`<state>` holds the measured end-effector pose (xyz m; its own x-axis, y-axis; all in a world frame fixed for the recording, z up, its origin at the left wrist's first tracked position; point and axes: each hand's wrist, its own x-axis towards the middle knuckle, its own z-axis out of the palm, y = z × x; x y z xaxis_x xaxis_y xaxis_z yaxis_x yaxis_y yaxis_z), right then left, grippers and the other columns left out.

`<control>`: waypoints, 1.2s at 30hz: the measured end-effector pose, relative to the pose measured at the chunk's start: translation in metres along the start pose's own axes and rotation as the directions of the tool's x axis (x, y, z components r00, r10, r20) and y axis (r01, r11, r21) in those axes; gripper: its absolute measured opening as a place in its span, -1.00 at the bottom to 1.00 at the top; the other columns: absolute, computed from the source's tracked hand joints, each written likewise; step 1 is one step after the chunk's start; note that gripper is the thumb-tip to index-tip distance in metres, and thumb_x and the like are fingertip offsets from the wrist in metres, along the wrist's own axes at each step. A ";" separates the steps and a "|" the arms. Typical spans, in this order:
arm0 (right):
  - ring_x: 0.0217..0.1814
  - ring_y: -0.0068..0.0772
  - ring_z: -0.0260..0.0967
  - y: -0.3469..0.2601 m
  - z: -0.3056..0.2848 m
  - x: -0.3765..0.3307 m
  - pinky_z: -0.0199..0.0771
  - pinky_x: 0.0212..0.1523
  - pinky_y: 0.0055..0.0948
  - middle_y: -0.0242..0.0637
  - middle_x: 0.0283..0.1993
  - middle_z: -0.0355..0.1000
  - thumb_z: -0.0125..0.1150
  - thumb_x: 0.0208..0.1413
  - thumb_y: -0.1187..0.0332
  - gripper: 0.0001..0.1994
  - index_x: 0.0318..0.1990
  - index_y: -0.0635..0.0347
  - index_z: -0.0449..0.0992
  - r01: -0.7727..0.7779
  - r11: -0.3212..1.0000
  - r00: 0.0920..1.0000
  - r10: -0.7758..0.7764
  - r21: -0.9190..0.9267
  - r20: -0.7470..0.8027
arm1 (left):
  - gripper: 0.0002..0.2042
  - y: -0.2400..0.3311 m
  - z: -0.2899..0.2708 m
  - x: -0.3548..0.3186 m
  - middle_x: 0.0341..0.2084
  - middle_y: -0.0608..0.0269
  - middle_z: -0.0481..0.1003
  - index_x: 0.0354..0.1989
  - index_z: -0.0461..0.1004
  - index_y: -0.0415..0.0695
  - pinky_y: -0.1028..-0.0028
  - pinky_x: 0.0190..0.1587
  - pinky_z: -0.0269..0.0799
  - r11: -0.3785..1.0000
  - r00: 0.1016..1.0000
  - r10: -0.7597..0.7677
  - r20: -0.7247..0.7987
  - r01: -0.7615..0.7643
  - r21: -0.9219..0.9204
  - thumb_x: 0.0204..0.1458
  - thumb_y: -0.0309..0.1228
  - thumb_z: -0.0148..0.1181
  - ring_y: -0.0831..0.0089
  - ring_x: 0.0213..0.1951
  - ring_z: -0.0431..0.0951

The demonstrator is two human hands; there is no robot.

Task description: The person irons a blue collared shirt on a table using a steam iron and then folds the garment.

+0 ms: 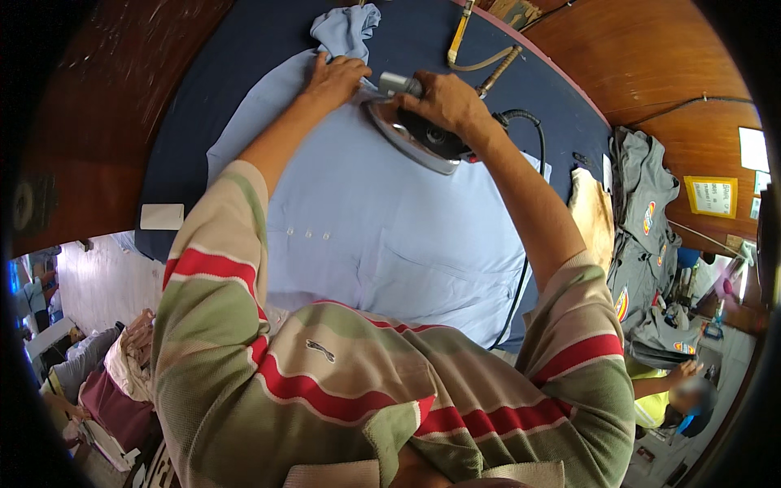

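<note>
A light blue shirt lies spread over a dark blue padded ironing table. My right hand is wrapped round the handle of a steam iron, whose metal soleplate rests on the far part of the cloth. Just left of the iron, my left hand lies on the shirt near its far edge, fingers stretched forward and touching the fabric. Beyond those fingers a sleeve is bunched up. Small pale buttons show on the nearer part of the shirt.
A black cord runs from the iron down the right side. A hose lies at the far edge. Grey garments hang at right; a person in yellow is below them. Folded cloth is piled at left.
</note>
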<state>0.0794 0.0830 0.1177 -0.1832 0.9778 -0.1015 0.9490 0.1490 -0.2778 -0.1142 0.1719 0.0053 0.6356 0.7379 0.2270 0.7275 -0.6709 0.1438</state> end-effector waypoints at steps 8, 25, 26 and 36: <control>-0.23 -0.01 0.48 0.007 -0.007 0.018 0.47 -0.17 -0.20 -0.01 -0.33 0.50 0.08 -0.02 -0.11 -0.49 -0.22 0.19 0.54 -0.180 0.984 0.976 0.178 -0.008 -0.124 | -0.82 -0.017 -0.008 0.027 -0.15 0.46 0.42 -0.18 0.43 0.06 -0.04 0.10 0.02 0.999 0.969 0.028 0.246 -0.015 -0.053 0.02 -0.37 0.09 0.44 0.02 0.36; -0.40 0.03 0.47 0.046 -0.013 -0.199 0.46 -0.35 -0.16 0.00 -0.53 0.45 0.11 -0.05 -0.16 -0.47 -0.25 0.19 0.46 -0.294 0.956 0.941 0.288 0.006 0.179 | -0.49 0.042 0.027 -0.039 0.33 0.42 -0.06 0.32 -0.02 0.17 0.04 0.26 -0.23 0.997 0.985 -0.011 0.174 -0.003 0.080 0.18 -0.10 -0.22 0.38 0.35 -0.12; -0.38 0.08 0.46 0.060 -0.016 -0.195 0.45 -0.31 -0.15 0.05 -0.49 0.46 0.11 -0.05 -0.17 -0.45 -0.24 0.21 0.48 -0.401 0.914 0.914 0.394 0.066 0.099 | -0.49 0.042 0.026 -0.040 0.33 0.43 -0.06 0.33 -0.03 0.17 0.05 0.26 -0.23 0.996 0.983 -0.022 0.183 0.006 0.086 0.18 -0.10 -0.22 0.38 0.35 -0.12; -0.26 -0.01 0.49 0.145 -0.023 -0.104 0.47 -0.18 -0.19 0.01 -0.32 0.50 0.07 -0.08 -0.22 -0.37 -0.09 0.18 0.50 -0.163 0.986 0.983 0.160 -0.026 -0.095 | -0.47 0.049 0.018 -0.035 0.34 0.43 -0.08 0.34 -0.07 0.18 0.06 0.27 -0.24 0.993 0.972 -0.053 0.231 0.026 0.116 0.18 -0.11 -0.21 0.39 0.36 -0.14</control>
<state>0.2418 0.0060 0.1102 -0.0039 0.9986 -0.0532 0.9724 -0.0086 -0.2330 -0.0959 0.1147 -0.0127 0.6390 0.7692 -0.0093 0.7689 -0.6383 0.0365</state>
